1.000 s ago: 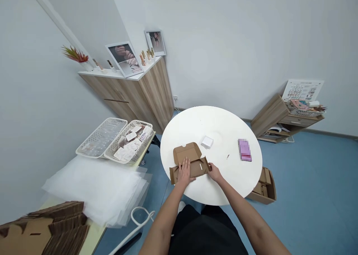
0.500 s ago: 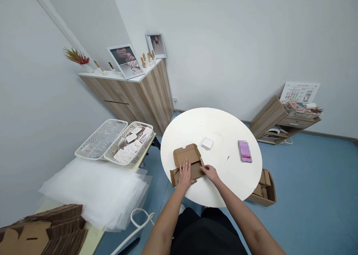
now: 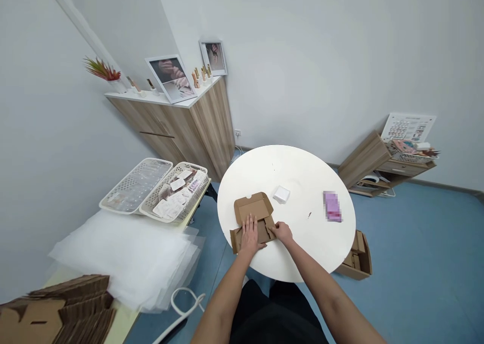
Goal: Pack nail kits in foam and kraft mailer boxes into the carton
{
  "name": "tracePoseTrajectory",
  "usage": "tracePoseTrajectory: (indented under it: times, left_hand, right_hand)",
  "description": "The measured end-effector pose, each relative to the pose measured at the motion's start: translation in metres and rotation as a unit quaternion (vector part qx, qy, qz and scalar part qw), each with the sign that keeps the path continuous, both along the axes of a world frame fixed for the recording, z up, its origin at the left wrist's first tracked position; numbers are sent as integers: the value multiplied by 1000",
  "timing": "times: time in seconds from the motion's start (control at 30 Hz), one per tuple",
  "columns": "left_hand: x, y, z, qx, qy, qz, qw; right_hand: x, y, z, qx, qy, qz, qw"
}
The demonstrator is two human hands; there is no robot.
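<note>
The cardboard box (image 3: 261, 230) lies partly folded on the person's side of the table (image 3: 295, 257), its lid (image 3: 255, 206) laid open on the far side. The left hand (image 3: 249, 236) rests flat with fingers extended across it; the right hand (image 3: 282, 231) has its fingers bent at the right flap (image 3: 270, 226), though whether they pinch or merely press, I cannot tell. Even pressure from the left palm should stop any sliding, while the right fingertips do best creasing squarely along the fold.
</note>
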State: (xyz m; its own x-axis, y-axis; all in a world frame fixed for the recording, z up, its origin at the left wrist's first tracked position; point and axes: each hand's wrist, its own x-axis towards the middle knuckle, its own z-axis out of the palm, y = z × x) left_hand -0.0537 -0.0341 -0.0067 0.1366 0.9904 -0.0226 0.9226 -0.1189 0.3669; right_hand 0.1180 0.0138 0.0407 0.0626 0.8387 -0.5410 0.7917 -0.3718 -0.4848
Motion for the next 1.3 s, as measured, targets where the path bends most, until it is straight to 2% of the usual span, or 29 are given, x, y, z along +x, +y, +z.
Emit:
tracePoseTrajectory:
  times: [0.13, 0.3, 0.4, 0.5, 0.57, 0.63, 0.73, 0.87, 0.93, 1.0, 1.07, 1.13, 1.23, 1.3]
  left_hand:
    - [1, -2, -1, 0, 4, 3, 1000]
    - [-2, -1, 2, 13, 10, -8, 1000]
    - [-5, 0, 5, 14, 23, -24, 999]
    - [-7, 1, 7, 14, 32, -36, 999]
    - [-8, 2, 7, 16, 31, -39, 999]
    - [-9, 2, 8, 16, 28, -45, 998]
    - [-13, 0, 12, 12, 25, -53, 998]
    - [-28, -12, 26, 31, 0, -56, 998]
    - [-38, -23, 33, 56, -17, -30, 998]
    - [-49, -33, 37, 66, -26, 36, 997]
    - [-62, -40, 35, 39, -29, 123, 991]
    - [-73, -41, 31, -22, -43, 182, 982]
    - [-83, -35, 25, -95, -97, 180, 974]
    - [-84, -29, 22, -94, -137, 159, 973]
  right_hand:
    - [-6, 4, -2, 9, -59, 20, 998]
    - [-12, 2, 3, 30, -95, 84, 991]
    - [-11, -1, 13, 114, -125, 131, 977]
    - [-11, -2, 22, 208, -85, 262, 939]
    - [-14, 0, 23, 208, -48, 367, 906]
    - [-18, 3, 20, 171, -45, 420, 890]
    - [-25, 9, 12, 114, -63, 429, 894]
    - [-27, 14, 3, 102, -56, 436, 892]
    - [-26, 15, 1, 99, -51, 437, 893]
    - [-26, 15, 0, 87, -49, 428, 898]
    - [-27, 15, 0, 74, -49, 416, 905]
    - [-27, 14, 1, 67, -47, 409, 909]
    - [-27, 14, 2, 63, -43, 404, 912]
    - [-27, 13, 4, 62, -41, 401, 913]
